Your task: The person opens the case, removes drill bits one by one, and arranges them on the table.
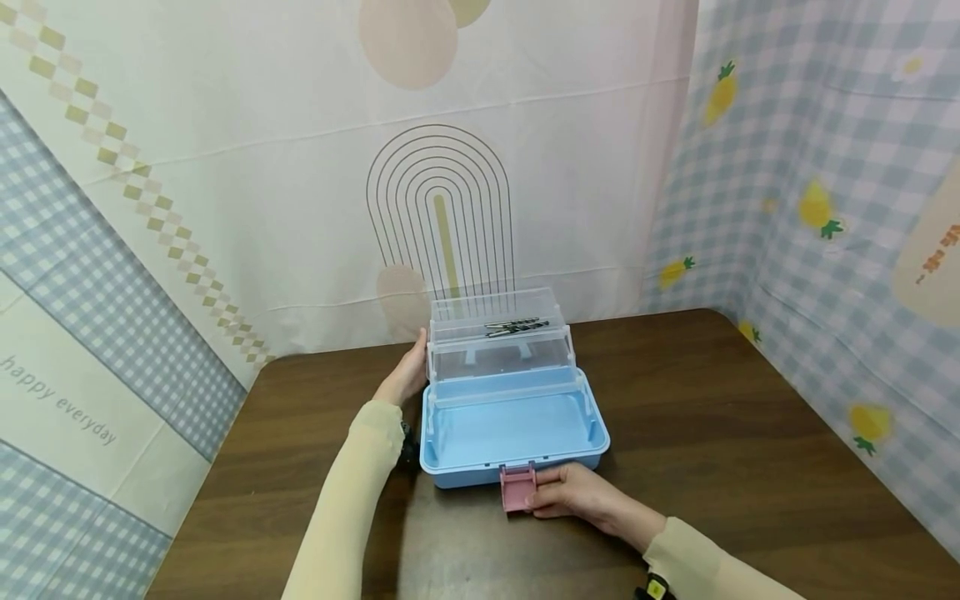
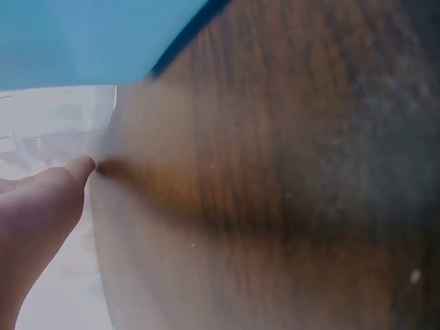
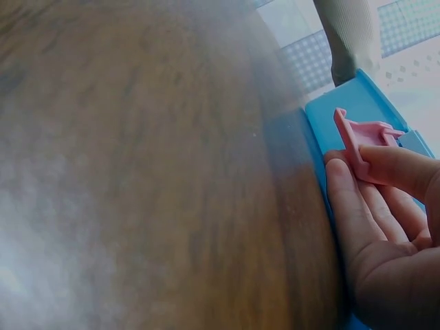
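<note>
A light blue plastic box (image 1: 514, 429) stands on the table, its clear lid and trays raised at the back. Several drill bits (image 1: 517, 327) lie in the upper clear tray (image 1: 501, 321). My left hand (image 1: 407, 373) is against the left side of the raised clear part; one straight digit shows in the left wrist view, and the other fingers are hidden. At the front edge, my right hand (image 1: 573, 492) pinches a pink latch (image 1: 517, 490) between thumb and fingers. The right wrist view shows the thumb on the hinged latch (image 3: 371, 134), which stands out from the box.
Dark brown wooden table (image 1: 720, 400) extends around the box. A pale patterned cloth (image 1: 300, 208) hangs behind, with a blue checked cloth (image 1: 795, 167) at the right. Beside the box's left side is a dark wrist strap (image 1: 408, 450) on my left arm.
</note>
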`<action>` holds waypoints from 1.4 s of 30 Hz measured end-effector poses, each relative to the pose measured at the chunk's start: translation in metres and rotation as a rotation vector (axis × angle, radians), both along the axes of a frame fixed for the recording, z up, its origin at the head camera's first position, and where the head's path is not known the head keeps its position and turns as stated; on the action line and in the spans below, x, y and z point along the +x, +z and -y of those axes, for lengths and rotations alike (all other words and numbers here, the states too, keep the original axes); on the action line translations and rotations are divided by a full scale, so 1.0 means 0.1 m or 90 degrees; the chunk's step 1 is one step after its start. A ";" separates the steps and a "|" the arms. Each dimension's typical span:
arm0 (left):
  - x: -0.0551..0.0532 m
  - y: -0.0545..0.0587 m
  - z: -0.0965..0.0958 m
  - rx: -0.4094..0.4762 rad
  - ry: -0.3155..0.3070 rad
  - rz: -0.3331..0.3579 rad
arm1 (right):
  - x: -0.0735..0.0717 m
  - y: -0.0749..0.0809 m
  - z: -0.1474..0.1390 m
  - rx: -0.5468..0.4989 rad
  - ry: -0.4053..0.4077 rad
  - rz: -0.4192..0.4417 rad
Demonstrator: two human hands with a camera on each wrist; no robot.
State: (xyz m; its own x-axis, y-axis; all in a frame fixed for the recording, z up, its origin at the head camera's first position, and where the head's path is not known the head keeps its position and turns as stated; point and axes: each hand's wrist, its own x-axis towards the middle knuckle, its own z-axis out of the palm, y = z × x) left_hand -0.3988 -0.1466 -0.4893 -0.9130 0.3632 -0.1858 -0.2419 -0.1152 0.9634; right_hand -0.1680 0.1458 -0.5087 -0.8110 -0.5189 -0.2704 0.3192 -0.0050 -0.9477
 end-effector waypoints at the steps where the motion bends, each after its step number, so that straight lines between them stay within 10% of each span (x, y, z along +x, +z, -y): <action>1: 0.00 0.00 0.00 0.003 0.003 0.003 | 0.00 0.00 0.00 -0.001 0.003 -0.002; 16: 0.04 0.07 0.06 -0.049 0.022 0.015 | 0.05 0.05 -0.20 0.032 0.029 -0.012; 27: 0.12 0.12 0.06 -0.042 0.013 -0.001 | 0.00 0.16 -0.98 0.093 -0.026 -0.050; 36: 0.18 0.14 0.09 -0.058 0.015 -0.010 | -0.18 0.58 -1.30 0.229 -0.174 -0.185; 42: 0.24 0.14 0.08 -0.057 0.014 -0.013 | -0.30 0.68 -1.16 0.358 -0.186 -0.291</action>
State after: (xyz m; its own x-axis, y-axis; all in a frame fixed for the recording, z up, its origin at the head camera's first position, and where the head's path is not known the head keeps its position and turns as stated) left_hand -0.3753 -0.1546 -0.4751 -0.9245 0.3255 -0.1984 -0.2208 -0.0330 0.9748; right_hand -0.1980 0.2622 -0.4408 -0.9879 -0.1510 -0.0355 -0.0438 0.4906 -0.8703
